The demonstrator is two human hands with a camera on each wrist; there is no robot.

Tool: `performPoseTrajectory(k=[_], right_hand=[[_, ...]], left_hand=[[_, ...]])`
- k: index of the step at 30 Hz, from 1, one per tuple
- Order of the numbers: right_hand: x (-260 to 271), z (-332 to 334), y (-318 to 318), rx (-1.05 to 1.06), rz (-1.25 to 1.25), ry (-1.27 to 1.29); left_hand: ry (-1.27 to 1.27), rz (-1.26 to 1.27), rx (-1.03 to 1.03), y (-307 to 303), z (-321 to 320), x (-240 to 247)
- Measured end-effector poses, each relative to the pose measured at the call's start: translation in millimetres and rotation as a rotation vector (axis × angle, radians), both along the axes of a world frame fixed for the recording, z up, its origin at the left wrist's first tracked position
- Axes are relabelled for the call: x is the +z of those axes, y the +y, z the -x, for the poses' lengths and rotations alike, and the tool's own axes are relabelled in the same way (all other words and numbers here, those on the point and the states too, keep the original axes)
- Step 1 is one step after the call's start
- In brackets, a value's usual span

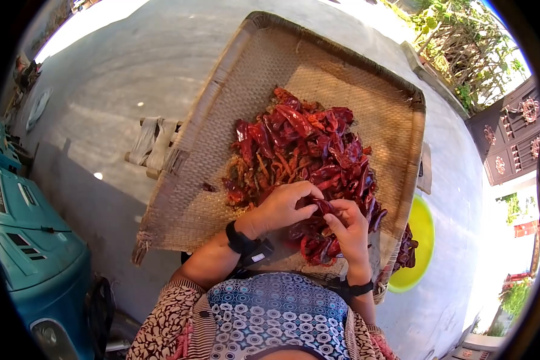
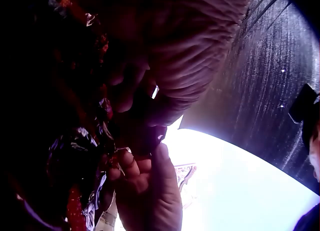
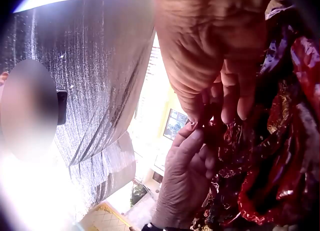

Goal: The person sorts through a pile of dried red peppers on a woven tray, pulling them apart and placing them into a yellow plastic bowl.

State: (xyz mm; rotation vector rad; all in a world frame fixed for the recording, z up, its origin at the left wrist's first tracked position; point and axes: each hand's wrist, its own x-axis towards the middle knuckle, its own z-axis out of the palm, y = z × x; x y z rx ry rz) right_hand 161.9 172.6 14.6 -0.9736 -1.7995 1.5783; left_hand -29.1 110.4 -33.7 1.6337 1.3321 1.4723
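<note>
Both hands meet over the lower middle of the head view, at the near side of a heap of dried red peppers (image 1: 300, 129) on a woven tray (image 1: 192, 210). The left hand (image 1: 282, 207) comes in from the left, its thumb and bent fingers pinching one dark red pepper (image 1: 323, 207); the right hand (image 1: 349, 231) pinches the same pepper from the other side, thumb against curled fingers. Neither is open wide. The pepper lies between the two sets of fingertips, just above the heap; which end each hand has is too small to tell. Its skin looks thin and brittle, so a hard pull or twist from both sides could split it raggedly and shed flakes or seeds among the others. A loose pinch could let it slip into the pile, where it would be hard to pick out again. The peppers at the tray's lower right corner lie close to its rim, with more (image 1: 407, 249) just outside it beside the yellow basin (image 1: 423, 258); a sweep of the right forearm or a knock to the tray could send some to the ground.
</note>
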Motion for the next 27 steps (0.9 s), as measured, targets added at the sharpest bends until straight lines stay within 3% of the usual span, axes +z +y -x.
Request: performPoseTrajectory(k=[5, 9, 11, 13, 14, 17, 21, 24, 27], right_hand=[[-11, -23, 10, -0.154, -0.083, 0.03], [-2, -71, 29, -0.521, -0.178, 0.175], [5, -95, 35, -0.661, -0.277, 0.271], [3, -121, 39, -0.842, -0.253, 0.263], [3, -128, 39, -0.897, -0.229, 0.306], [-10, -156, 46, -1.002, -0.254, 0.318], [-30, -184, 52, -1.048, -0.258, 0.201], [-54, -196, 61, -1.145, -0.41, -0.012], [-32, -164, 44, -1.146, -0.389, -0.028]], left_hand=[[-0.075, -0.029, 0.186, -7, 6, 17], [-0.009, -0.038, 0.614, -2, 31, 18], [-0.176, 0.111, 0.687, 0, 51, 7], [-0.222, 0.106, 0.783, 1, 60, 16], [-0.023, 0.103, 0.822, 1, 67, 14], [0.287, 0.104, 0.816, 4, 79, 21], [0.338, 0.284, 0.659, 15, 97, 13], [0.473, 0.347, 0.651, 18, 98, 13], [0.51, 0.341, 0.682, 12, 89, 29]])
